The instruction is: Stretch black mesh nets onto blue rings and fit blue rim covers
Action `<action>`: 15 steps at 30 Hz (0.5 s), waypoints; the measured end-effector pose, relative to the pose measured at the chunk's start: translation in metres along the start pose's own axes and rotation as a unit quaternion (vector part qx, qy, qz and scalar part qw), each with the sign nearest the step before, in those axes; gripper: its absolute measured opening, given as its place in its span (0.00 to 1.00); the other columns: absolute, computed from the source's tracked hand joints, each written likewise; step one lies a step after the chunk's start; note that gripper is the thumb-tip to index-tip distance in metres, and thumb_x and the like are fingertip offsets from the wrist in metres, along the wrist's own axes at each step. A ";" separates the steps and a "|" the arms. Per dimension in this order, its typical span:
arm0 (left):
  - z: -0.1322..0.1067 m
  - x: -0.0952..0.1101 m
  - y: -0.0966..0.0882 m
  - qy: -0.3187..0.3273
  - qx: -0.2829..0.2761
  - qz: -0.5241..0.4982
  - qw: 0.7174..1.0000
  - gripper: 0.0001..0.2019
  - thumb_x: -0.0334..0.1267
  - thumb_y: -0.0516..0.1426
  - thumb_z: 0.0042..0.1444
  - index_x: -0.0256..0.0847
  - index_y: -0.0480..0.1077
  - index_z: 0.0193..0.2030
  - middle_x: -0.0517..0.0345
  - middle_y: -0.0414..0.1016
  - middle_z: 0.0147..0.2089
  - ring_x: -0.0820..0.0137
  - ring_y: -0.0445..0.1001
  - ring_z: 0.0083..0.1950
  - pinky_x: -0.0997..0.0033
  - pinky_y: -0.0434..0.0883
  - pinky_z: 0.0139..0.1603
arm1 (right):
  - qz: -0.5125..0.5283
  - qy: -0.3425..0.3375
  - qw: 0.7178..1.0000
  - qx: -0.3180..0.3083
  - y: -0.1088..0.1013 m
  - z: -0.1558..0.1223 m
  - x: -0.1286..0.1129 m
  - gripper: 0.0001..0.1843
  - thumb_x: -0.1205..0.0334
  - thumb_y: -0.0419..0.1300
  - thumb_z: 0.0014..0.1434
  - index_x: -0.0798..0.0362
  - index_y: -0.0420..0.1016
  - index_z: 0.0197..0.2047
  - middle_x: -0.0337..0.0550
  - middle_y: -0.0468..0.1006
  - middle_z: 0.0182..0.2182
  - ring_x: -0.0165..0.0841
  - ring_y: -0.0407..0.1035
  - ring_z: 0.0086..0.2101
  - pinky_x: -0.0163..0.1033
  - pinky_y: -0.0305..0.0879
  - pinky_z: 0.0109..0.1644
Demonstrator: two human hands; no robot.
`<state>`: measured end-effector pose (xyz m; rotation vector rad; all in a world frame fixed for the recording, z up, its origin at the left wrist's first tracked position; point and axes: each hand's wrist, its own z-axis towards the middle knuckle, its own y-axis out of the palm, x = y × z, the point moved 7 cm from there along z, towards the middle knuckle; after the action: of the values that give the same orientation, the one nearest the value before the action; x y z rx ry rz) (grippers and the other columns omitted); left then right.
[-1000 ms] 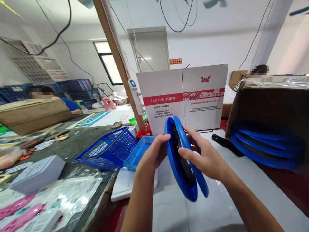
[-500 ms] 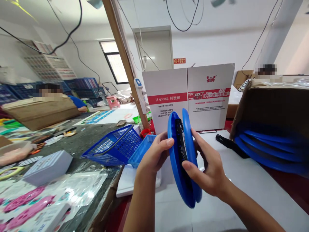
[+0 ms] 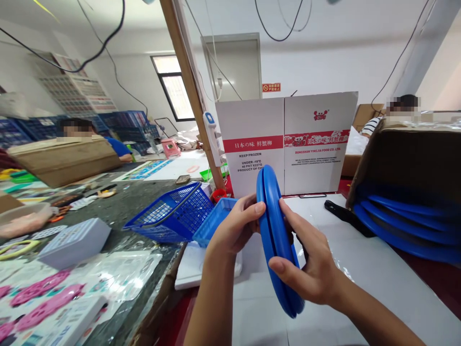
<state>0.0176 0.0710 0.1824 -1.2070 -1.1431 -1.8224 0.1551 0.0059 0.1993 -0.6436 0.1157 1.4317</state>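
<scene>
Two blue round plastic rings [image 3: 275, 230] are pressed together edge-on in front of me, above a white table [image 3: 360, 278]. My left hand [image 3: 236, 228] grips their left rim with thumb and fingers. My right hand [image 3: 306, 266] clasps the right rim, thumb at the lower front edge. The black mesh piece between the rings is hidden now.
A cardboard box [image 3: 410, 163] at right holds several more blue rings [image 3: 403, 226]. A black strap [image 3: 342, 214] lies beside it. A white printed carton [image 3: 284, 144] stands behind. Blue baskets [image 3: 173, 214] and a wooden post [image 3: 190, 91] are at left. Other people sit far left and far right.
The two blue rings, apart with black mesh showing between them, have been closed flat against each other. Both hands stayed on them and shifted slightly right.
</scene>
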 end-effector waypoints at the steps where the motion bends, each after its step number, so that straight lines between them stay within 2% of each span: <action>1: 0.000 0.000 0.000 0.001 0.001 0.000 1.000 0.33 0.62 0.73 0.48 0.34 0.78 0.48 0.51 0.81 0.33 0.64 0.81 0.29 0.72 0.77 0.28 | -0.001 -0.005 1.000 0.001 0.001 0.000 0.000 0.43 0.45 0.63 0.72 0.43 0.51 0.81 0.54 0.77 0.65 0.51 0.77 0.59 0.57 0.82 0.57; 4: 0.000 0.002 -0.001 0.004 -0.001 -0.002 1.000 0.33 0.62 0.73 0.48 0.33 0.78 0.47 0.52 0.81 0.32 0.69 0.78 0.27 0.75 0.76 0.28 | -0.003 -0.023 1.000 0.010 0.002 -0.001 -0.001 0.43 0.45 0.63 0.72 0.48 0.52 0.81 0.56 0.77 0.64 0.49 0.78 0.58 0.55 0.82 0.57; 10: 0.001 0.004 0.000 0.010 -0.014 -0.015 1.000 0.32 0.61 0.73 0.48 0.33 0.79 0.46 0.52 0.81 0.34 0.70 0.78 0.28 0.75 0.77 0.30 | -0.044 -0.044 0.998 0.013 0.004 -0.001 -0.005 0.43 0.44 0.61 0.73 0.54 0.52 0.81 0.60 0.77 0.63 0.48 0.77 0.58 0.51 0.82 0.57; 15: 0.001 0.005 0.000 0.017 -0.023 -0.020 0.999 0.34 0.61 0.74 0.46 0.35 0.80 0.49 0.53 0.81 0.35 0.73 0.76 0.28 0.78 0.73 0.28 | -0.077 -0.044 0.996 0.004 0.005 -0.001 -0.010 0.43 0.45 0.60 0.73 0.56 0.50 0.81 0.61 0.79 0.60 0.48 0.79 0.55 0.50 0.83 0.55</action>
<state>0.0158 0.0714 0.1869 -1.1831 -1.1199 -1.9003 0.1488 -0.0034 0.2010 -0.5704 0.0025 1.3075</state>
